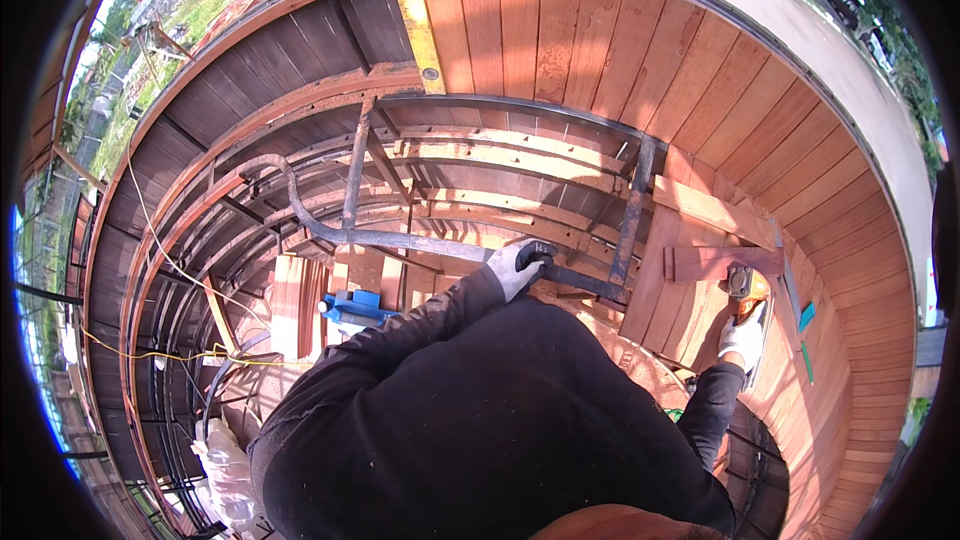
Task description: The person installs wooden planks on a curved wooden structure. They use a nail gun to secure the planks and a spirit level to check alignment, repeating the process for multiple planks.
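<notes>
My left hand point(518, 266), in a white and black glove, is closed round a dark metal rail point(420, 241) in front of me. My right hand point(742, 342), gloved in white, is stretched out to the right and grips a yellow-orange power tool point(746, 292). Its exact kind is unclear, and my palm hides its rear. The tool's metal head is at the edge of a short reddish board point(695, 262), which lies across the lighter wooden planks point(668, 312). Beside the tool lie a blue-green piece point(807, 316) and a thin green strip point(807, 362).
A yellow spirit level point(412, 15) lies across the curved wall's top ledge. At left are a blue power tool point(357, 308), stacked boards point(296, 305), a yellow cable point(190, 355) and white plastic sheeting point(225, 470). Metal uprights point(632, 205) and curved ribs stand ahead.
</notes>
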A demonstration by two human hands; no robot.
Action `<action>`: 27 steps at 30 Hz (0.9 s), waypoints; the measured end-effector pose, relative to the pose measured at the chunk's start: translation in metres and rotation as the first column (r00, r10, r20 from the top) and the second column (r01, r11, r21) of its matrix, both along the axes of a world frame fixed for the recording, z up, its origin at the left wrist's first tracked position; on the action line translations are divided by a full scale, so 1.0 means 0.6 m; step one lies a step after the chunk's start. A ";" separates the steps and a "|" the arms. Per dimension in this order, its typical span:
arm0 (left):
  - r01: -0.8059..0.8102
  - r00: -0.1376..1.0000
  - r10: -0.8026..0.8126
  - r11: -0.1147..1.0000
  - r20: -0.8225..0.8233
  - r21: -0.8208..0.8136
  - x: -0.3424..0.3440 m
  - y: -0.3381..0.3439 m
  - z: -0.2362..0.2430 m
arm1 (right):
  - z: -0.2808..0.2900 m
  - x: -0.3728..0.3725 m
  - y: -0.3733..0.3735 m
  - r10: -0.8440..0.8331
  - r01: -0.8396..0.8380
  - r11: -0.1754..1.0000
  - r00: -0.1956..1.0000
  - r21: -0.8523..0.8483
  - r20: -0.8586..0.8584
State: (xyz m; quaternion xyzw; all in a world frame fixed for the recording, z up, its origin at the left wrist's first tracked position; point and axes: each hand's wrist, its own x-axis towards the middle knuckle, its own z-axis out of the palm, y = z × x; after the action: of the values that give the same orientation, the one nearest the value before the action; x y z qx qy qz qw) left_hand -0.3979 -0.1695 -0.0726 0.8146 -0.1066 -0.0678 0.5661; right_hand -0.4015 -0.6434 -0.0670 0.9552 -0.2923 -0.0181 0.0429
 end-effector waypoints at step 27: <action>-0.166 0.986 0.166 0.986 0.037 0.003 0.033 0.110 -0.058 | 0.078 0.057 0.080 0.042 -0.050 0.999 0.957 0.019 0.288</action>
State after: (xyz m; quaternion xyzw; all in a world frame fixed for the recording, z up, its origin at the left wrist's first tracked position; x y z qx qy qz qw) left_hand -0.3780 -0.1036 -0.1074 0.8233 -0.0487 -0.0058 0.5655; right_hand -0.3670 -0.5952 -0.0202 0.9547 -0.2728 0.1179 -0.0122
